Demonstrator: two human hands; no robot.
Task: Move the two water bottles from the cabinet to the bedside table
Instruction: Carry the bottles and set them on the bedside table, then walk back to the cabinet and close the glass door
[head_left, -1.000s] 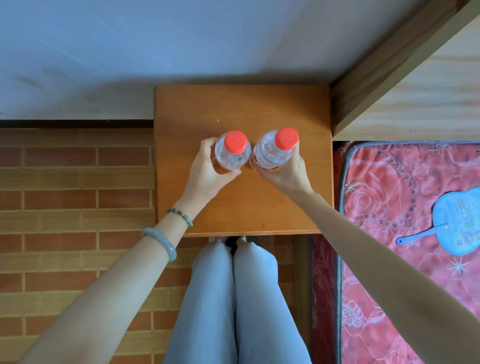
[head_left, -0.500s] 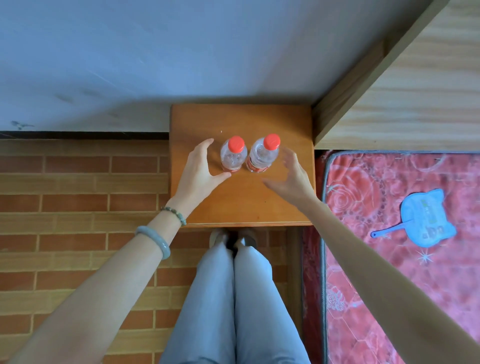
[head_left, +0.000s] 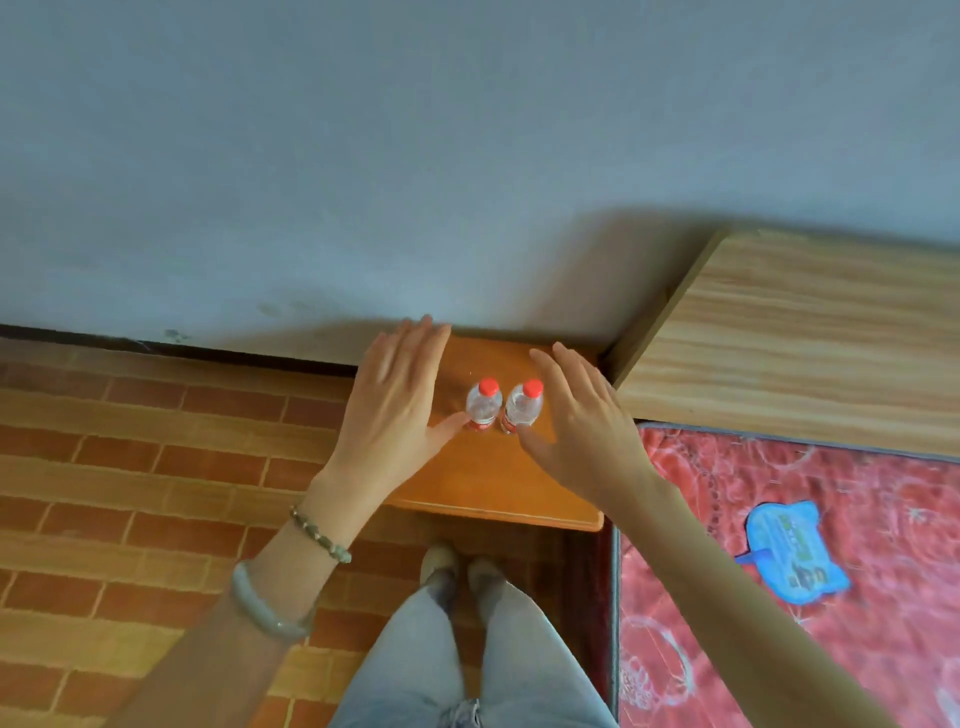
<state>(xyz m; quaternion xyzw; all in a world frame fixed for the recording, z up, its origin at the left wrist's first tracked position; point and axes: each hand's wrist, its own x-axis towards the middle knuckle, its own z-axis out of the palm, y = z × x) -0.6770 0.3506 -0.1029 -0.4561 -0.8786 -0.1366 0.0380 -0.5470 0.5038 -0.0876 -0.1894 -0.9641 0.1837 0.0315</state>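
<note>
Two clear water bottles with red caps stand upright side by side on the orange wooden bedside table (head_left: 483, 483): the left bottle (head_left: 483, 406) and the right bottle (head_left: 522, 408). My left hand (head_left: 397, 402) hovers to the left of them, fingers spread, holding nothing. My right hand (head_left: 582, 431) hovers to the right, also spread and empty. Both hands are raised above the table, apart from the bottles.
A pale wall (head_left: 415, 156) runs behind the table. A wooden headboard (head_left: 789, 343) and a bed with a red patterned cover (head_left: 831, 571) lie to the right, with a blue fan (head_left: 789, 553) on it. Brick-patterned floor (head_left: 156, 467) is at the left; my legs (head_left: 467, 665) stand below.
Both hands let go of the bottles, opened and drew up and away. The view pulled back, so the table and bottles appear smaller.
</note>
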